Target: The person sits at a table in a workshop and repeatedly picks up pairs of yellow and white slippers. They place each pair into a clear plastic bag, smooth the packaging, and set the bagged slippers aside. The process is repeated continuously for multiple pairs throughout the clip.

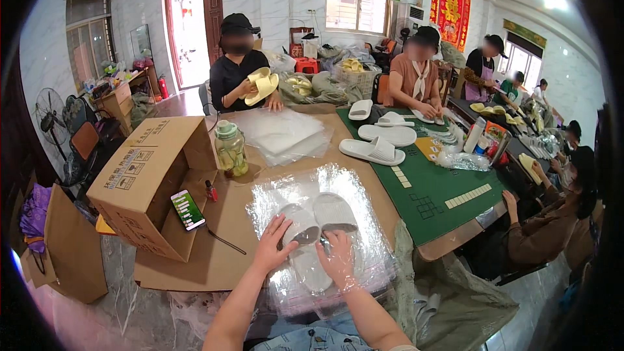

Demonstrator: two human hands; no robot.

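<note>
both hands, left [275,244] and right [338,259], grip open, flat on clear plastic bag [325,188] over white slippers [318,218], beside brown carton [146,175]

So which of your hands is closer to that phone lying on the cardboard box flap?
Left. The left hand rests on the grey slippers inside the clear plastic bag, just right of the phone. The right hand lies farther right, on the same bag.
</note>
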